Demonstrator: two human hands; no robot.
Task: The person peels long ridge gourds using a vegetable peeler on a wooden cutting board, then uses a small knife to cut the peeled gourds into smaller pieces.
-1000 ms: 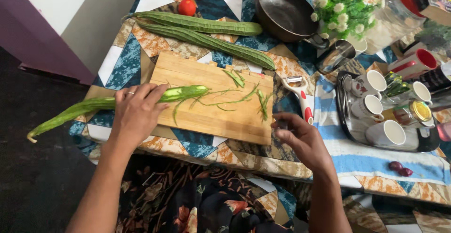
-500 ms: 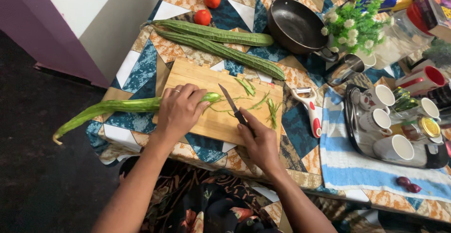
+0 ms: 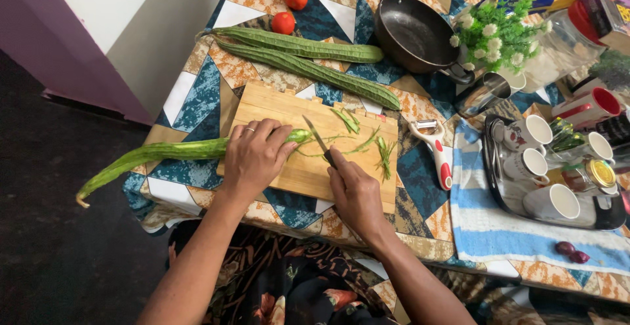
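Observation:
A wooden cutting board (image 3: 282, 105) lies on a patterned tablecloth. Across its left edge rests a long green ridge gourd (image 3: 157, 154), its peeled tip on the board. My left hand (image 3: 256, 158) presses down on the gourd near that tip. My right hand (image 3: 354, 194) grips a dark-handled knife (image 3: 318, 140), whose blade points up and left, close to the gourd's tip. Thin green peel strips (image 3: 367, 142) lie scattered on the board's right half.
Two more ridge gourds (image 3: 308, 59) and three tomatoes (image 3: 283, 22) lie behind the board. A dark pan (image 3: 413, 33), a red-and-white peeler (image 3: 436, 151), a flower pot (image 3: 495, 26), and a tray of mugs (image 3: 545, 174) on a striped towel fill the right side.
My right hand came from the table's front edge onto the board with the knife and has brought the blade up to the gourd's tip. My left hand slid toward the tip.

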